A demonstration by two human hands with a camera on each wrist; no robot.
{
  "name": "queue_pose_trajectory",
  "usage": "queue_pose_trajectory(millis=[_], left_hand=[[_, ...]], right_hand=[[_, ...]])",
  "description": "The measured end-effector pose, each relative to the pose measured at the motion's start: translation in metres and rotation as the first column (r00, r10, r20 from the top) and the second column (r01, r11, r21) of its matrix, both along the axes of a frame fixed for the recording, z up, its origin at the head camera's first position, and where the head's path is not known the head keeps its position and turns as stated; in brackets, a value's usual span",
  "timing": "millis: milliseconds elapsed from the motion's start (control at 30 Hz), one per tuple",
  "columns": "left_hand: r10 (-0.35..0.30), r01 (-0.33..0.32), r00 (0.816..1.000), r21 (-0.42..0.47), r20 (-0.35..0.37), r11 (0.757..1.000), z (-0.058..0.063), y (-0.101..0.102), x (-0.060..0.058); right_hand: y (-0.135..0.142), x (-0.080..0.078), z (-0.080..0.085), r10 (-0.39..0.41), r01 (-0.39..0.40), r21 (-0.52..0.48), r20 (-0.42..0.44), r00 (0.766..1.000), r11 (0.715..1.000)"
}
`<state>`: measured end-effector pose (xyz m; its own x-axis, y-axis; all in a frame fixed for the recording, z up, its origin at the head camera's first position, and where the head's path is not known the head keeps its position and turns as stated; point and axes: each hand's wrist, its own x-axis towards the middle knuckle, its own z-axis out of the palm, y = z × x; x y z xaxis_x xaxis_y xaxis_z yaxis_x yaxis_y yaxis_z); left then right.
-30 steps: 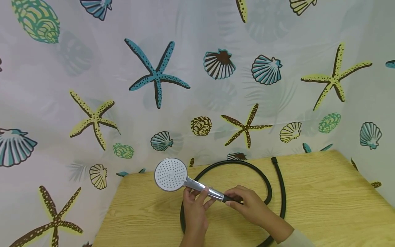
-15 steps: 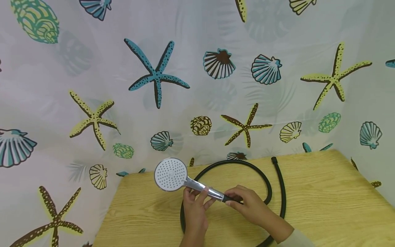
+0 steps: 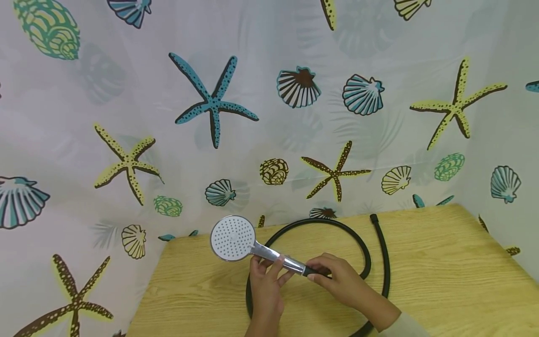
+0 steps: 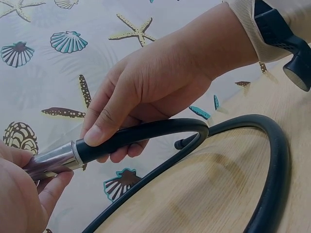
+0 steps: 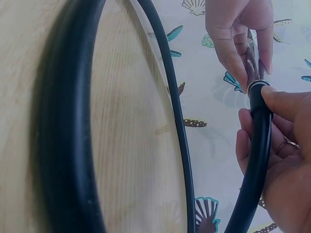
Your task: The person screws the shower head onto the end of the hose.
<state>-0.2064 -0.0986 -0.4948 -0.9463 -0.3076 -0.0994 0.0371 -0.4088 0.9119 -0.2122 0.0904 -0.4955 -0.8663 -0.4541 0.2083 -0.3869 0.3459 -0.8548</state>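
A chrome handheld shower head (image 3: 233,238) with a white dotted face is held tilted above the table, its face toward the head camera. My left hand (image 3: 267,290) grips its chrome handle (image 4: 53,160) from below. At the handle's lower end, my right hand (image 3: 343,281) pinches the black end of a shower hose (image 4: 141,132), thumb on one side and fingers on the other. The hose end sits right against the chrome rim of the handle, in line with it, as the right wrist view also shows at the joint (image 5: 257,88).
The black hose loops over the wooden table (image 3: 455,271), and its free end (image 3: 374,218) lies toward the back edge. A white curtain (image 3: 269,131) printed with starfish and shells hangs behind and at both sides.
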Motion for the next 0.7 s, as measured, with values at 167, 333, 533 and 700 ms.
queue_pose_trajectory(millis=[167, 333, 533, 700], left_hand=[[0.001, -0.001, 1.000, 0.006, 0.008, 1.000, -0.0001, -0.0002, -0.0005], [-0.001, 0.001, 1.000, 0.010, 0.012, 1.000, -0.0006, -0.0005, -0.0007], [0.000, 0.000, 1.000, 0.017, 0.006, 1.000, -0.0007, -0.0006, -0.0008], [-0.001, 0.001, 1.000, 0.019, 0.005, 1.000, -0.0008, -0.0006, -0.0009]], right_hand=[[-0.0001, 0.0001, 0.0002, 0.001, -0.001, 0.003, 0.004, 1.000, 1.000], [-0.0003, 0.0002, -0.0004, 0.005, -0.005, 0.003, -0.001, 1.000, 1.000], [-0.0002, 0.0000, -0.0001, 0.004, -0.004, -0.004, 0.004, 1.000, 1.000], [-0.0001, -0.0006, 0.0003, 0.004, -0.004, -0.003, 0.013, 1.000, 1.000]])
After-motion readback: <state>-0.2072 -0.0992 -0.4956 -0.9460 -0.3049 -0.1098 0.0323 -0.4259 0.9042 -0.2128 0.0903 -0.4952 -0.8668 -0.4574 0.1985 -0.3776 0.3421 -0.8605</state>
